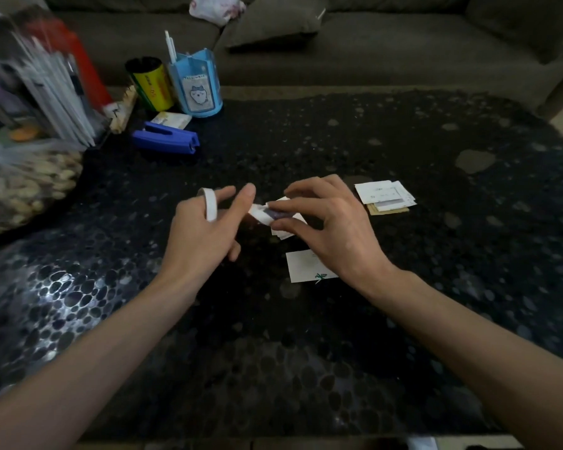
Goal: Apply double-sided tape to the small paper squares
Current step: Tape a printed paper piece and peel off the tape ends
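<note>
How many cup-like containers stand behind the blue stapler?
2: a yellow can on the left and a blue pen holder right of it, side by side. The blurred clutter far left may hide more.

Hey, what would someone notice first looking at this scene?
The two hands at centre: the right hand pinches small paper squares, the left hand wears a tape roll on one finger. A stack of more squares lies to their right; a blue stapler sits far left.

stapler [165, 138] far-left on table [306, 336] | paper stack [385, 196] right | card [303, 266] near-centre
</note>
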Available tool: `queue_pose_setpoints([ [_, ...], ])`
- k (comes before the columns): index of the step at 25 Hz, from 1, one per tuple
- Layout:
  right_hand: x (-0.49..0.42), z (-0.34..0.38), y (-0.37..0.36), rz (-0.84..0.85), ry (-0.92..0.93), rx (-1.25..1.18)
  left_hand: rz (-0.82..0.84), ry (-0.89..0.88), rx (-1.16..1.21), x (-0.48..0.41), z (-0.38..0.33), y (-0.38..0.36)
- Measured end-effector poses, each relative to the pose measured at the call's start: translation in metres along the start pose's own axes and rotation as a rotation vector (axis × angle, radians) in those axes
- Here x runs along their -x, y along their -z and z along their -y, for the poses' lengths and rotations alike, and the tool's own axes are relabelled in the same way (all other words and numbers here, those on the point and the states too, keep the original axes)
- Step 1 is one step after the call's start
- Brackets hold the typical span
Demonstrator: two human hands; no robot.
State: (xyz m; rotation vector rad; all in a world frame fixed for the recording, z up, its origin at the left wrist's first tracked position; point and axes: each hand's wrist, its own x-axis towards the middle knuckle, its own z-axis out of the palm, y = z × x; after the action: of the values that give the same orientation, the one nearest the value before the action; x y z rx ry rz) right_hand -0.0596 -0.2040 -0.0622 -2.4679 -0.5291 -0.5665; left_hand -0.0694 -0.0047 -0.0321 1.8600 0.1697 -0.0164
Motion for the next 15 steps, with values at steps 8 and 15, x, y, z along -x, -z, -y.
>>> queue_pose_setpoints([
  [8, 0.009, 0.016, 0.019, 0.136, -0.399, -0.517, 0.111, 0.039, 0.142, 0.007, -0.005, 0.004],
  [15, 0.015, 0.009, 0.046, 0.181, -0.667, -0.594, 0.211, -0.009, -0.008, 0.014, -0.002, -0.008],
])
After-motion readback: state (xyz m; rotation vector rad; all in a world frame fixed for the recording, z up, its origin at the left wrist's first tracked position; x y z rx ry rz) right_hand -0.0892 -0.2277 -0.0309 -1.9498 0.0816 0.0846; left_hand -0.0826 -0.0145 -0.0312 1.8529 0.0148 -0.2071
